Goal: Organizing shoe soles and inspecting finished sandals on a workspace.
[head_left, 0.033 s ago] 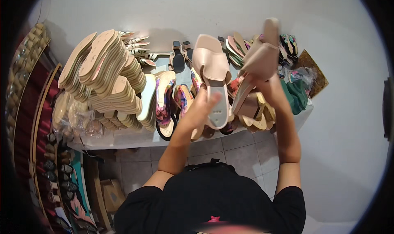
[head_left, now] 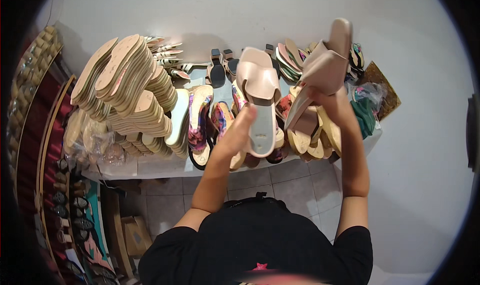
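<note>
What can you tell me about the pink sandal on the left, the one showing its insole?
The pink sandal is a pale slip-on with a broad, smooth, slightly shiny band that looks like leather. Its toe end is blunt and rounded; the greyish insole, rimmed in pink, bears a small mark near the heel. It is held up over the white-covered table, toe pointing away from the person, insole facing the camera. The person's left grip holds its left side; the underside is hidden.

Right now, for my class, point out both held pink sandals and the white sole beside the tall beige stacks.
Left pink sandal (head_left: 261,114), head view: its grey footbed.
Right pink sandal (head_left: 325,69), head view: its broad strap.
White sole (head_left: 180,118), head view: its flat upper face.
</note>
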Demonstrator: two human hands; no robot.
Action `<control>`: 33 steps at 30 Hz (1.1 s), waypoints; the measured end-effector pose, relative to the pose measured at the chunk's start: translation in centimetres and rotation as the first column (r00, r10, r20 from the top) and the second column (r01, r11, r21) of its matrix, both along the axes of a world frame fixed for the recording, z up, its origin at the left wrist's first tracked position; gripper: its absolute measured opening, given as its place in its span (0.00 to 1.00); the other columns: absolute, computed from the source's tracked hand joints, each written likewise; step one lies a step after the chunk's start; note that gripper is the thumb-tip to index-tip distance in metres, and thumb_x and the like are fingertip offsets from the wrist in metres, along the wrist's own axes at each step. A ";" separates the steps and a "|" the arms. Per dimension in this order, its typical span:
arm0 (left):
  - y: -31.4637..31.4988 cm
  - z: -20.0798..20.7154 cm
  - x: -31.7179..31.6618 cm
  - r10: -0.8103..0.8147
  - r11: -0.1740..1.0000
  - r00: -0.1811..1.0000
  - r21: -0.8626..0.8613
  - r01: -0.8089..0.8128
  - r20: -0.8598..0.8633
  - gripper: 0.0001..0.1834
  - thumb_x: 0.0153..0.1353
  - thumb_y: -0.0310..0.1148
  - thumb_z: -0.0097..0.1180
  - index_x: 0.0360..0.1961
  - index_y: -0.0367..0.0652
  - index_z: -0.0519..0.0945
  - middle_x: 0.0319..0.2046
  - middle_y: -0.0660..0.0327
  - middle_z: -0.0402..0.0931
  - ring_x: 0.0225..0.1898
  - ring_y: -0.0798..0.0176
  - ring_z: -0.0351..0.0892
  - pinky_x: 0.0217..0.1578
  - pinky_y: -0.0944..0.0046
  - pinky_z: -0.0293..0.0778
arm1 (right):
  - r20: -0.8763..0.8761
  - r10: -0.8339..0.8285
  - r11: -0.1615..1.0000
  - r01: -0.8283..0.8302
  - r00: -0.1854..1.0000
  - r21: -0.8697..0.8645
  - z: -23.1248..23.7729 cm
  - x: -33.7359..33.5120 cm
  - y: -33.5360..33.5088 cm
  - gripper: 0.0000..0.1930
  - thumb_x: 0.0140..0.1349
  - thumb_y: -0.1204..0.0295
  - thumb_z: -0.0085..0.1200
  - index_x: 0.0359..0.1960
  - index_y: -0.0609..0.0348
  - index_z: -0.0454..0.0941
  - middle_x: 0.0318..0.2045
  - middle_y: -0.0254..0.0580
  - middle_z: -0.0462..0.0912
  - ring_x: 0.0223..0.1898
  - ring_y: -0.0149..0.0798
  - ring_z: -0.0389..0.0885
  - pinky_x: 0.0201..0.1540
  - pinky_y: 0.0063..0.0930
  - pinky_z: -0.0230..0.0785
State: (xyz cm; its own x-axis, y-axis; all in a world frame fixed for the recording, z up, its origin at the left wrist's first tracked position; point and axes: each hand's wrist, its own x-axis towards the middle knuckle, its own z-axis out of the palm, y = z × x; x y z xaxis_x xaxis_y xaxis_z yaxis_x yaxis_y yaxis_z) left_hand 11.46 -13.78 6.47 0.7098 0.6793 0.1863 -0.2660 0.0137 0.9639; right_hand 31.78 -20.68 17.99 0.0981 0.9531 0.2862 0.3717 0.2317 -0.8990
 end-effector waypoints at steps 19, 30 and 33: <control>-3.0 -0.6 1.6 0.006 0.996 0.999 -0.088 -0.009 -0.037 0.54 0.47 0.75 0.21 0.62 0.39 0.50 0.59 0.58 0.55 0.61 0.63 0.52 0.59 0.65 0.49 | 0.992 -0.077 0.758 -0.641 0.096 0.120 1.6 -0.9 3.2 0.17 0.51 0.76 0.45 0.44 0.42 0.70 0.47 0.37 0.69 0.51 0.41 0.69 0.49 0.34 0.64; -4.6 1.6 1.2 0.201 0.964 0.980 -0.178 -0.197 0.001 0.30 0.44 0.32 0.55 0.50 0.33 0.64 0.40 0.57 0.71 0.41 0.65 0.72 0.43 0.68 0.69 | 0.953 -0.112 0.674 -0.683 0.280 0.280 0.2 -2.0 4.2 0.27 0.47 0.82 0.48 0.51 0.41 0.67 0.50 0.39 0.67 0.54 0.42 0.65 0.50 0.40 0.65; -4.3 1.5 0.7 0.204 0.958 0.972 -0.226 -0.174 0.113 0.29 0.45 0.33 0.55 0.49 0.33 0.65 0.40 0.57 0.71 0.41 0.65 0.72 0.42 0.69 0.69 | 0.818 -0.219 0.589 -0.596 0.532 0.545 0.7 -1.3 5.4 0.28 0.43 0.82 0.53 0.50 0.49 0.68 0.47 0.41 0.68 0.48 0.43 0.67 0.46 0.36 0.67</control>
State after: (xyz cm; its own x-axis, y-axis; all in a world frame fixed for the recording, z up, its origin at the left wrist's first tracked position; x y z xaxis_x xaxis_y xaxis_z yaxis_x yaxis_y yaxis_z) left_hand 12.13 -18.06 8.00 0.5430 0.8328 0.1072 -0.4099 0.1515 0.8994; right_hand 30.48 -15.33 18.68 -0.6880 0.3178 0.6525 0.6007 0.7539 0.2662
